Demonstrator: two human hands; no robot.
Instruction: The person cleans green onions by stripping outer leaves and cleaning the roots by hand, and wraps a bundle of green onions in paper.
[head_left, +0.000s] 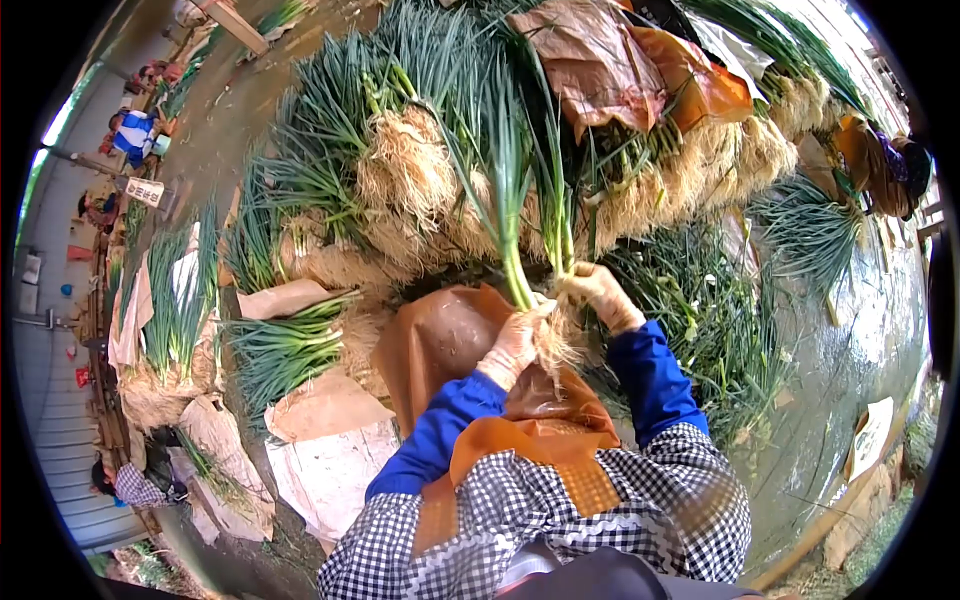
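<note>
My left hand (512, 348) is closed around the pale lower stems of a few green onions (511, 235), their long leaves pointing away from me and the roots hanging below the fist. Close on the right, my right hand (602, 296) has its fingers closed at the base of another green onion (556, 215), near its stringy roots. Both hands are above an orange-brown plastic apron (440, 335) over my lap. Just beyond them lies a big heap of green onions (345, 100), with thick tan roots (405, 165) facing me.
Loose green leaves (705, 320) pile up at my right on wet ground (850, 320). Brown plastic sheets (600, 60) cover part of the heap. To the left are a smaller bundle (290, 345), brown paper (325, 400) and a white sheet (335, 475). Other people (135, 135) sit further off.
</note>
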